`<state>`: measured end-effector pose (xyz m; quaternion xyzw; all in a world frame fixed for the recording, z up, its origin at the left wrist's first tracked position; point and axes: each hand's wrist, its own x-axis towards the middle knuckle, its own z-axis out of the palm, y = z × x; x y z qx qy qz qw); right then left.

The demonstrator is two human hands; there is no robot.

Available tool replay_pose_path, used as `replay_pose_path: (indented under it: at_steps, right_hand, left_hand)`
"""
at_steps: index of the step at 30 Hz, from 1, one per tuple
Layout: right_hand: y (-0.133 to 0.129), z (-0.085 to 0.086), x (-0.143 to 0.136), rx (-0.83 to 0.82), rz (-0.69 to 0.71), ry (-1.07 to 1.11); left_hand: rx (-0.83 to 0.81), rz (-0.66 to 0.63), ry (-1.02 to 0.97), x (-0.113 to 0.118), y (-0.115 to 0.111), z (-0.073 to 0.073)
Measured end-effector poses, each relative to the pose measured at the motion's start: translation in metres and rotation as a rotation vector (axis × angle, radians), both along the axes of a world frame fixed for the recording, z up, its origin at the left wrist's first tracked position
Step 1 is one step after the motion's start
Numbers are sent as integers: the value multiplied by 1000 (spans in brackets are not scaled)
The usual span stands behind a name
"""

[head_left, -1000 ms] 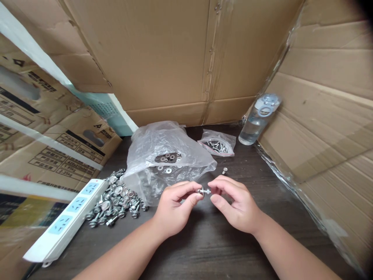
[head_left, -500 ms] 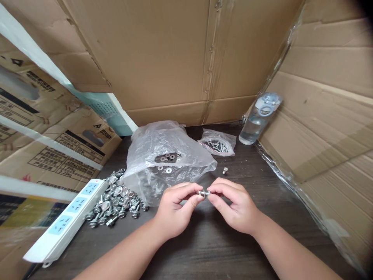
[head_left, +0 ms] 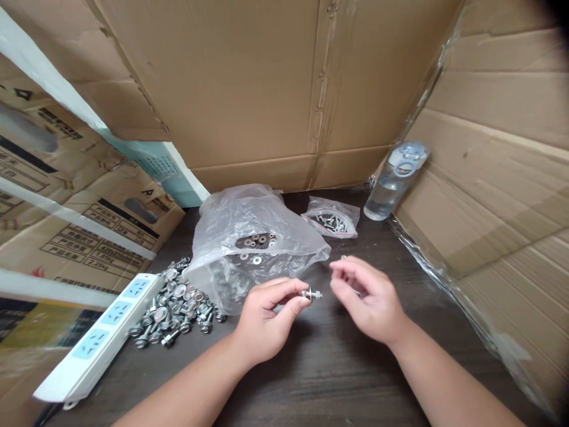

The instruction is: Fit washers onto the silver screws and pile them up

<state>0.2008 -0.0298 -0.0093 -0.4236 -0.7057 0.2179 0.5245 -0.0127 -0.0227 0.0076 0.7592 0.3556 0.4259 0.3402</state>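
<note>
My left hand (head_left: 267, 320) pinches a small silver bolt (head_left: 312, 293) with washers on it, its thread end pointing right. My right hand (head_left: 371, 299) hovers just right of the bolt, fingers apart, holding nothing. A loose small fastener (head_left: 344, 257) lies on the dark wooden table (head_left: 320, 373) right behind my right fingers. A large clear plastic bag (head_left: 253, 243) with washers showing through lies behind my left hand. A pile of assembled bolts (head_left: 178, 305) sits to the left.
A small zip bag of screws (head_left: 332, 218) lies at the back. A clear water bottle (head_left: 393, 181) leans in the right corner. A white power strip (head_left: 98, 338) lies at the left edge. Cardboard boxes (head_left: 267, 83) wall in the table on three sides.
My right hand has let go of the bolt and moved up and to the right, opening its fingers. My left hand still holds the bolt in the same place.
</note>
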Motion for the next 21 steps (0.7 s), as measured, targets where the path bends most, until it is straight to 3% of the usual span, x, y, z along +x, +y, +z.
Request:
replay_pose_path:
  at_steps: [3, 7, 13, 21]
  right_hand:
    - [19, -5, 21, -208, -289, 159]
    - [40, -15, 41, -513, -382, 69]
    - [57, -32, 35, -557, -375, 74]
    - [57, -36, 42, -540, -358, 193]
  left_hand:
    - [-4, 18, -8, -1, 0, 0]
    - [-8, 12, -9, -1, 0, 1]
    - [-3, 10, -27, -1, -1, 2]
    - [-24, 33, -42, -2, 4, -3]
